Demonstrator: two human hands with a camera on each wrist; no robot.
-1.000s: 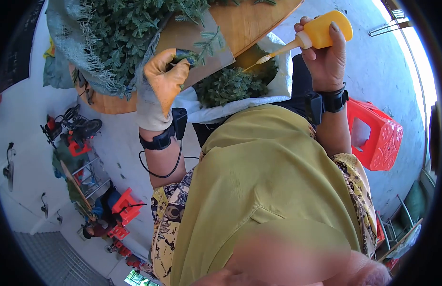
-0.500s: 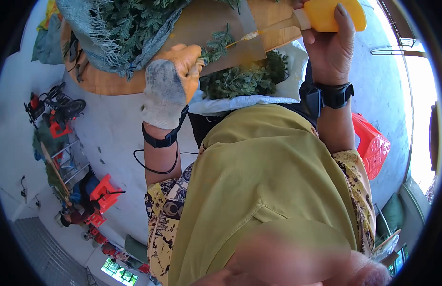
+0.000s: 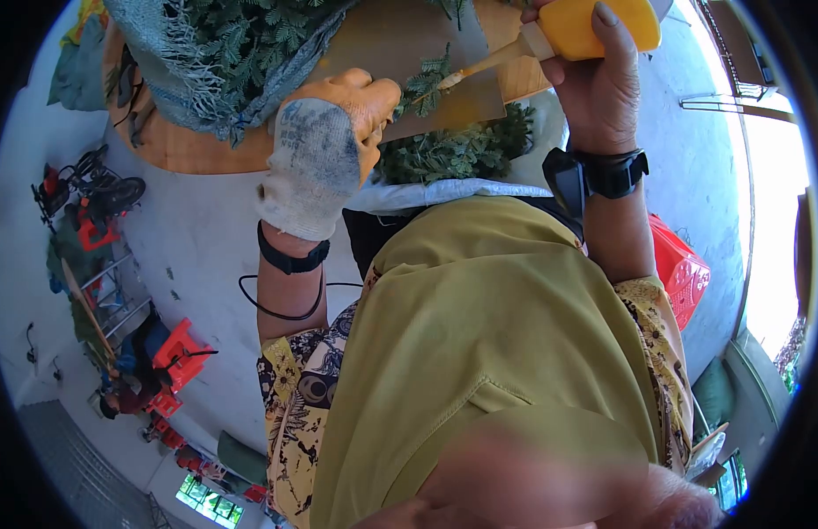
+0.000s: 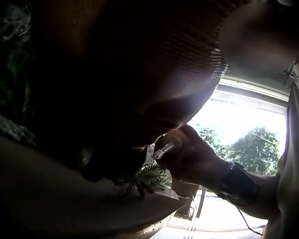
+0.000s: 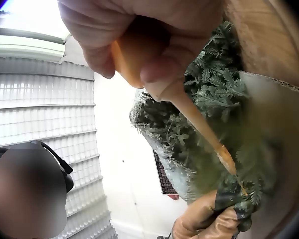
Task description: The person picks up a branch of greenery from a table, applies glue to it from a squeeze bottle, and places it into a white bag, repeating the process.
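The gloved left hand (image 3: 325, 150) pinches a small green sprig (image 3: 425, 86) by its base above the table. Bare fingers of the right hand (image 3: 600, 93) grip a yellow squeeze bottle (image 3: 594, 28), tilted with its long nozzle (image 3: 493, 60) toward the sprig. In the right wrist view the nozzle (image 5: 202, 124) has an orange-stained tip close to the sprig (image 5: 250, 191) and the glove (image 5: 209, 219). The left wrist view is dark; the sprig (image 4: 147, 180) and the right hand (image 4: 192, 157) show there beside the nozzle tip.
A woven sack of green branches (image 3: 241, 53) lies on the wooden table (image 3: 184, 154). Below the table edge, a white bag (image 3: 444, 192) holds more sprigs (image 3: 457, 152). A red stool (image 3: 680, 269) stands at the right. At the far left are a motorbike (image 3: 96, 189) and a seated person.
The left hand has turned and moved right and up with the sprig. The right hand has raised the bottle, and the nozzle tip has come from over the white bag to the sprig.
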